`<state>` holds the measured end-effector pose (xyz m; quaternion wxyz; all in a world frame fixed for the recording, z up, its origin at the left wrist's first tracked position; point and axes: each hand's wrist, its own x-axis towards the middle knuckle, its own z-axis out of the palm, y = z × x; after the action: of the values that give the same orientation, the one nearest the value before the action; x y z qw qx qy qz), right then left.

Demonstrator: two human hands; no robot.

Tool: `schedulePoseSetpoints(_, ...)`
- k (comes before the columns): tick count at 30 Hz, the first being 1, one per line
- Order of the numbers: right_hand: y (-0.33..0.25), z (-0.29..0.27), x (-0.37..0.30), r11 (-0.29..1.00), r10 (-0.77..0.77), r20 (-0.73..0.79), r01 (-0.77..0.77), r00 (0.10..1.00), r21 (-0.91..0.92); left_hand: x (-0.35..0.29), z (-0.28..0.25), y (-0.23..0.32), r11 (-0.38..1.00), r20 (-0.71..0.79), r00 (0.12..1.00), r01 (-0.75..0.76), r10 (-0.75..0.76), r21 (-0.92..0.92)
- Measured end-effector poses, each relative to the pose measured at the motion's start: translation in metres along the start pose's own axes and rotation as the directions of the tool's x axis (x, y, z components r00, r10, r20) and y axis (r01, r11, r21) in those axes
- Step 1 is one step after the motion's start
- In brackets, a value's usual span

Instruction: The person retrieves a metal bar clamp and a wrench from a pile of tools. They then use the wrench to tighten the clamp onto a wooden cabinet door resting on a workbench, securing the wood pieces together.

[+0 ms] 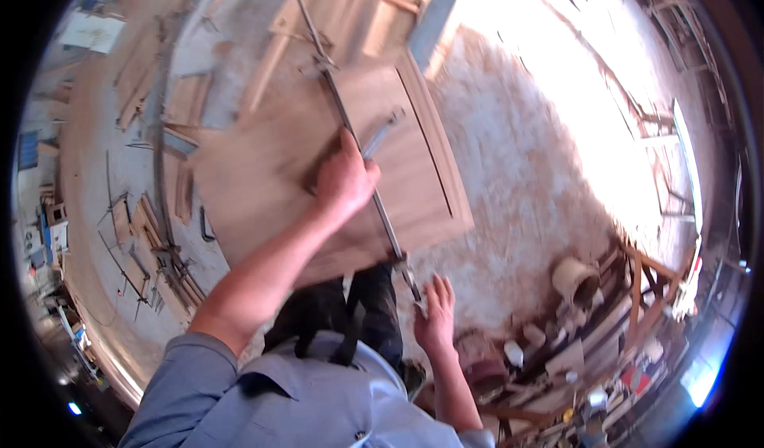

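Note:
A wooden panel door [278,185] with a raised frame lies before me at waist height, tilted in the view. Across it runs a long metal bar clamp [386,217], one jaw at the far edge and its screw end [412,283] at the near edge. My left hand [346,176] is closed over the panel beside the bar, round a short tool [383,134] with a grey-blue shaft and a pale end; blur hides its exact kind. By the clamp's screw end is my right hand [435,314], its fingers stretched out; whether it touches the screw is unclear.
Wooden boards and frame pieces [390,2] lie beyond the panel. More clamps and offcuts [143,241] are on the left. At lower right, a heap of scrap wood and containers [573,281] stands on the dusty floor [509,153]. Strong light washes out the upper right.

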<state>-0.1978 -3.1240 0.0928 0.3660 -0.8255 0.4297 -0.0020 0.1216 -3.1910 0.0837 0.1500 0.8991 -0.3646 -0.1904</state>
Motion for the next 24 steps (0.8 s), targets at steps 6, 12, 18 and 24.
schedulePoseSetpoints(6, -0.009, 0.029, 0.006, 0.997, 0.038, -0.154, -0.048, 0.987, -0.059, -0.001, 0.001, -0.005, 0.999, 0.010, 0.999, 0.050, -0.050, -0.018)
schedulePoseSetpoints(12, -0.006, 0.029, 0.012, 0.999, 0.037, -0.177, -0.034, 0.984, 0.021, -0.001, -0.007, 0.004, 0.992, 0.057, 0.994, 0.101, -0.096, -0.080)
schedulePoseSetpoints(18, -0.002, 0.026, 0.015, 0.954, 0.094, -0.095, -0.062, 0.991, 0.295, 0.000, -0.005, 0.000, 0.993, 0.056, 0.995, 0.090, -0.086, -0.082)
schedulePoseSetpoints(24, 0.017, 0.041, 0.008, 0.788, 0.234, 0.108, -0.254, 0.966, 0.561, 0.000, -0.006, 0.002, 0.995, 0.067, 0.994, 0.086, -0.083, -0.053)
